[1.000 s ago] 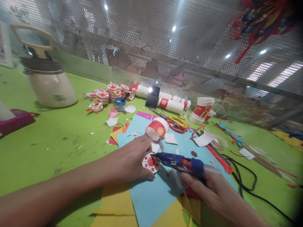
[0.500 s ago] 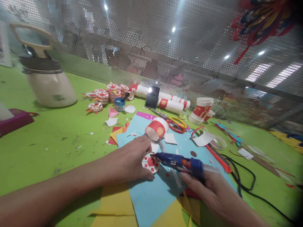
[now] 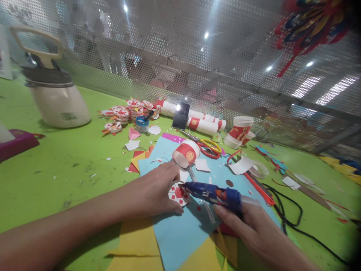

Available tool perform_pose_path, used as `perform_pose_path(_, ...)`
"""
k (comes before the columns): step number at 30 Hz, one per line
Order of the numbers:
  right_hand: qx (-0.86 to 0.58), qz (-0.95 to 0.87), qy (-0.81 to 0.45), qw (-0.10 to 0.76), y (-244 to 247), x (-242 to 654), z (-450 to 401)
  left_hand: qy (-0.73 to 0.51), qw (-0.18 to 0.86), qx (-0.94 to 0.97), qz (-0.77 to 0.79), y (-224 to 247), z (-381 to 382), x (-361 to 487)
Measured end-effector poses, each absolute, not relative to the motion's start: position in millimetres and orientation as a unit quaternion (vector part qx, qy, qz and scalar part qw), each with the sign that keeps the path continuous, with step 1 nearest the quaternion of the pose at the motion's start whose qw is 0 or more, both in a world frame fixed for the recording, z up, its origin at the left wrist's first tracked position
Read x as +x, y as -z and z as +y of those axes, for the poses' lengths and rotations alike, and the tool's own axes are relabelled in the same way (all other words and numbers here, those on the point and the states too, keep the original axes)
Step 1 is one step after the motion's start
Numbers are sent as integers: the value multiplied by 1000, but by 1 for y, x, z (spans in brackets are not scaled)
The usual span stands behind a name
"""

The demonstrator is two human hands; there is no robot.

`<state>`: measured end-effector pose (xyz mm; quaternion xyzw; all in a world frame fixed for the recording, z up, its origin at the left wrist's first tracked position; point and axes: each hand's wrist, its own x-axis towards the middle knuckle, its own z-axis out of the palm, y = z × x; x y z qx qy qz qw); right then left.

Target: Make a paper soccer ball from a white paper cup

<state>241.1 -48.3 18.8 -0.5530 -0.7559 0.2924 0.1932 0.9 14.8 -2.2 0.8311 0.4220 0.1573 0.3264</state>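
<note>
Over blue paper (image 3: 172, 239): round white disc (image 3: 177, 195), red-patched
Left hand (image 3: 159, 188): pinching the disc between thumb and fingers
Right hand (image 3: 249, 224): gripping tapered plastic glue gun (image 3: 211, 193)

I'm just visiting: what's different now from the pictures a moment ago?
Nothing was visibly taken up or let go; the whole view merely slid slightly left, likely from the head moving. The left hand still holds the red-patterned disc, the right hand the blue glue gun, its tip at the disc. The tipped paper cup stayed put.
</note>
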Motion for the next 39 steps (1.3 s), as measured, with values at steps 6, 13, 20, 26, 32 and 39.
perform_pose_path(6, -557, -747, -303, 200, -21, 240, -47, -160, 327, 831, 420, 1, 15, 2)
perform_pose_path(13, -561, -746, -310, 182, -28, 243, -45, -171, 306, 845, 405, -1, 12, 2)
perform_pose_path(20, -622, -730, -252, 127, -44, 242, -43, -153, 285, 851, 413, 0, 8, 2)
perform_pose_path(26, -566, -778, -240, 127, -54, 246, -51, -156, 272, 852, 419, -3, 10, 1)
perform_pose_path(32, -582, -760, -172, 231, -53, 279, -49, -156, 271, 835, 453, 5, 14, 1)
perform_pose_path(39, -586, -783, -33, 204, -28, 302, -11, -134, 275, 840, 448, 0, 10, 1)
